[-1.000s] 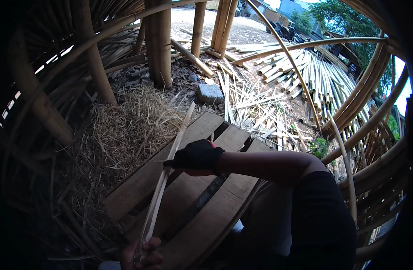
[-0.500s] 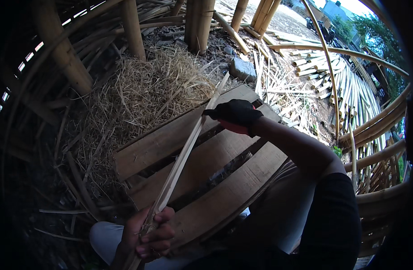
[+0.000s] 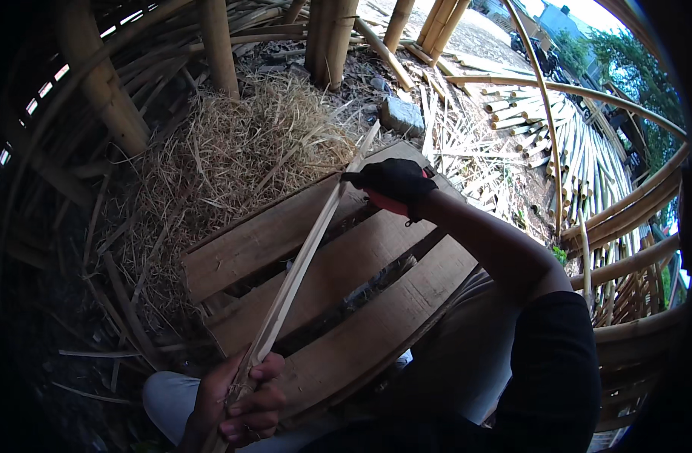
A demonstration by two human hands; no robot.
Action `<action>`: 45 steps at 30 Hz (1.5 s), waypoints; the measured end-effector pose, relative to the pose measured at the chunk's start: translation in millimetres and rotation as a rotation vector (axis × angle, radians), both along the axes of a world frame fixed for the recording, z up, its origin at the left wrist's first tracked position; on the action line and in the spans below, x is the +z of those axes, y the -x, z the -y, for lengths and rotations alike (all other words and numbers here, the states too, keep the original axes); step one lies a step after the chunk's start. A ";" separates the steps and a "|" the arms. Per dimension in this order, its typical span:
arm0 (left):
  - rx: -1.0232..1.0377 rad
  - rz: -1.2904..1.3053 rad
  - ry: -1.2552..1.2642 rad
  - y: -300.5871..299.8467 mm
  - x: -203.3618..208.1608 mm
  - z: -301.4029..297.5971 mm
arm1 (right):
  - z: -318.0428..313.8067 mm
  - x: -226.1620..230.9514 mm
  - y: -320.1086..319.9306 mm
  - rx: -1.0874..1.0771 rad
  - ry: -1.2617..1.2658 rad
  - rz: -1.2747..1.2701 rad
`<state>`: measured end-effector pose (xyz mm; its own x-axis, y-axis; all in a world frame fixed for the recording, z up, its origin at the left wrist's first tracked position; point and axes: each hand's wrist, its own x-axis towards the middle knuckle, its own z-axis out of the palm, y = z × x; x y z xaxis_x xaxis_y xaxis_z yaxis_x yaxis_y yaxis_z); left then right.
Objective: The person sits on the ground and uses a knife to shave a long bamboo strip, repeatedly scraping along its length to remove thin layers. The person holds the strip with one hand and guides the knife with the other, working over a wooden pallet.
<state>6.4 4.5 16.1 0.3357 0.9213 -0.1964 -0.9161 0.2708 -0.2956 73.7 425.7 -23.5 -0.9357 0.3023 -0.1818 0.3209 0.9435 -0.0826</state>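
Observation:
A long pale bamboo strip point(image 3: 297, 272) runs slantwise over a low slatted wooden bench point(image 3: 376, 306), from the lower left to beyond the bench's far edge. My bare left hand point(image 3: 244, 400) is wrapped round its near end. Farther up, my right hand point(image 3: 395, 185), in a black and red glove, is closed, palm down, against the strip. Its fingertips touch the strip; what is inside the fist is hidden. The strip's far end point(image 3: 370, 137) sticks out past the glove.
A heap of dry shavings point(image 3: 240, 158) lies past the bench. Bamboo posts point(image 3: 332, 45) and a grey block point(image 3: 402, 115) stand behind it. Cut bamboo poles point(image 3: 580, 143) are stacked at the right. A curved bamboo rail point(image 3: 640, 325) is near my right arm.
My right hand has shifted slightly away from me along the strip. My left hand keeps its grip on the near end. The whole view has moved a little.

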 end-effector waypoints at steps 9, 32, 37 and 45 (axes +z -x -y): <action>-0.015 -0.003 -0.023 6.5 -2.5 -2.7 | -28.5 9.7 4.6 -0.388 0.192 0.152; 0.045 0.003 -0.071 2.8 1.2 -2.5 | -2.3 15.3 -3.8 -0.267 0.079 -0.163; 0.044 -0.057 -0.098 0.7 0.6 -5.1 | 46.4 32.3 0.3 0.019 0.311 -0.264; 0.099 -0.438 -0.013 -2.9 -8.7 -19.7 | 86.8 32.0 0.1 0.103 0.321 -0.295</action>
